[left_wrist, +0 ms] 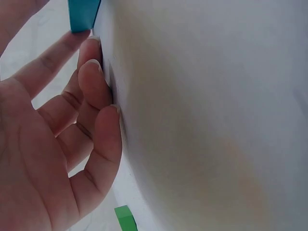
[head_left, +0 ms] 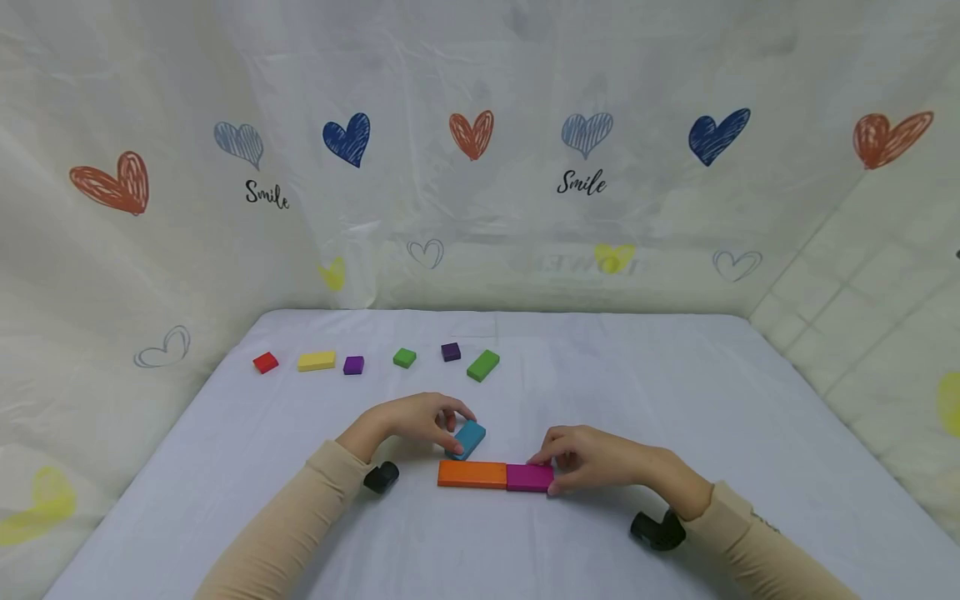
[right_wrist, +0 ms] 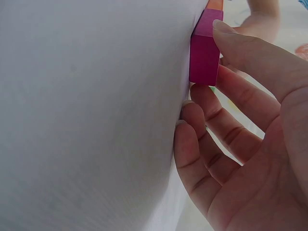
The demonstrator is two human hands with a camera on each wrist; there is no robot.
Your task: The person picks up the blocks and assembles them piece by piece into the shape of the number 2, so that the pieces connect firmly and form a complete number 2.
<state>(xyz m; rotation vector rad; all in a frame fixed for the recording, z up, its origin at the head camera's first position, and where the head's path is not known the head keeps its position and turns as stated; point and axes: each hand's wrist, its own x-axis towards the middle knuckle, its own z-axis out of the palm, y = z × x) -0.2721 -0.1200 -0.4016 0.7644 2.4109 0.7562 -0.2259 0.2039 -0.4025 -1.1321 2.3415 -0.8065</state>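
An orange block and a magenta block lie end to end in a row on the white table. My right hand pinches the magenta block at its right end, thumb on the near side and index finger on the far side. Just behind the orange block, my left hand pinches a blue block between thumb and index finger. The blue block sits at a slant, its near end close to the orange one. In the left wrist view only an end of the blue block shows, by the fingertips.
Toward the back of the table lie several small blocks: a red block, a yellow block, a purple block, a small green block, a dark purple block and a longer green block. A curtain with printed hearts hangs behind.
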